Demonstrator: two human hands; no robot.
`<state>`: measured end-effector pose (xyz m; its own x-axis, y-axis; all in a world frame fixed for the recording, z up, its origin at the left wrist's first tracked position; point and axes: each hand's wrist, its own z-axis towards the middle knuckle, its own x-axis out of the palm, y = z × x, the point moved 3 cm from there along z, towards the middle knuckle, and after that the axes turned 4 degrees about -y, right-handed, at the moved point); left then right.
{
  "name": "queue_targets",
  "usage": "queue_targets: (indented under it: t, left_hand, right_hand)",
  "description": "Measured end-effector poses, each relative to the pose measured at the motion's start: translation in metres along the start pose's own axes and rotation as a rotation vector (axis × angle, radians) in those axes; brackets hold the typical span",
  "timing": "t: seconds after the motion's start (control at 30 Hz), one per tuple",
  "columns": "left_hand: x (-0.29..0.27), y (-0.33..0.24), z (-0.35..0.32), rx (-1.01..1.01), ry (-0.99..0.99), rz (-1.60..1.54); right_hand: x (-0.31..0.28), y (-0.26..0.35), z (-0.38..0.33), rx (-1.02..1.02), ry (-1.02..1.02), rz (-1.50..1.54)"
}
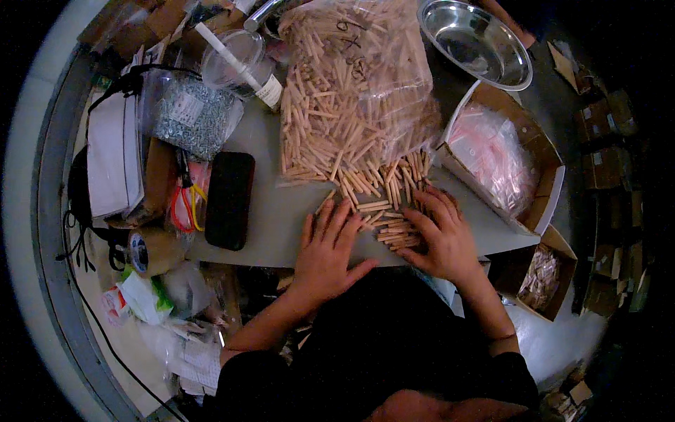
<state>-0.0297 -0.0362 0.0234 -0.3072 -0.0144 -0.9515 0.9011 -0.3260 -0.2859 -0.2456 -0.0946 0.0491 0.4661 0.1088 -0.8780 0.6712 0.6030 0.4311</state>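
Note:
A large clear plastic bag (351, 91) full of short wooden dowels lies on the table, its near end spilling loose dowels (373, 206) toward me. My left hand (328, 246) rests palm down at the table's near edge, fingers spread, fingertips by the left side of the loose dowels. Over the right side of the spill is my right hand (444, 235), its fingers apart and bent, touching dowels. Between the hands, a small group of dowels (395, 231) lies roughly side by side. Part of that group is hidden under the right hand.
On the left are a black phone (230, 200), scissors (186, 204), a tape roll (155, 251) and a bag of small metal parts (197, 116). A clear plastic tub (235, 60) stands behind. Right: a metal bowl (478, 42) and a cardboard box (552, 190) of plastic bags.

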Motion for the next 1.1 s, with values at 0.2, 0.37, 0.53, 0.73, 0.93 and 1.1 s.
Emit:
queue_targets:
  t: [0.2,0.37,0.53,0.73,0.93,1.1]
  left_hand:
    - [-0.012,0.013,-0.004,-0.144,-0.236,-0.147]
    - [-0.021,-0.001,0.011,-0.092,-0.020,0.056]
    - [-0.010,0.014,-0.003,-0.115,-0.264,-0.183]
    - [-0.011,0.020,-0.001,-0.180,-0.365,-0.461]
    - [-0.010,0.032,-0.009,-0.200,-0.421,-0.665]
    - [-0.015,0.022,0.001,-0.028,-0.151,-0.229]
  right_hand:
    - [-0.006,0.006,0.008,0.049,-0.035,-0.042]
    - [-0.006,0.015,0.028,-0.030,0.045,-0.129]
    - [0.006,0.002,0.006,0.044,-0.014,-0.025]
    - [0.001,0.020,0.046,-0.030,-0.004,-0.157]
    - [0.019,0.017,0.070,-0.040,0.007,-0.255]
    - [0.011,0.024,0.053,-0.059,0.131,-0.176]
